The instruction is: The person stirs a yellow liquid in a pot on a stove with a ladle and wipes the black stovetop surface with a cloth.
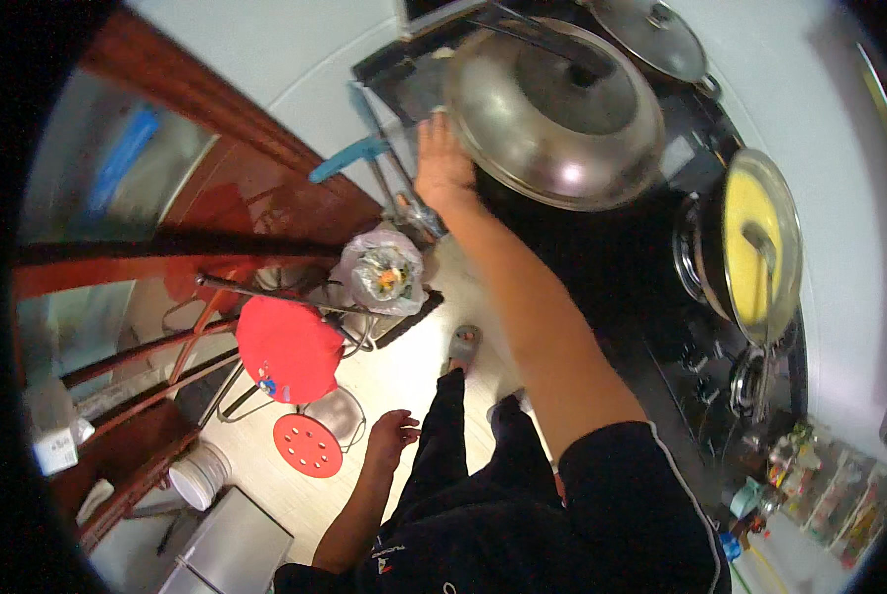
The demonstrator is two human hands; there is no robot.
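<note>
My right hand [446, 165] reaches out past the near side of a large domed steel lid [488, 111] with a dark glass centre. Its fingers are stretched out flat beside the lid's rim, over the edge of the black worktop [562, 252]; whether the fingertips touch anything is hard to tell. Low at my side hangs my left hand [393, 436], loosely curled with nothing in it. A pot of yellow food [748, 223] stands further right on the worktop, a metal ladle [760, 241] resting in it.
A glass pot lid [655, 33] sits at the far corner. Teal-handled tools [347, 157] lean beside a bag-lined bin [384, 271]. Red stools [289, 349], a white bucket [200, 475] and a grey box [228, 546] occupy the left. A compartmented clear box [833, 497] is at lower right.
</note>
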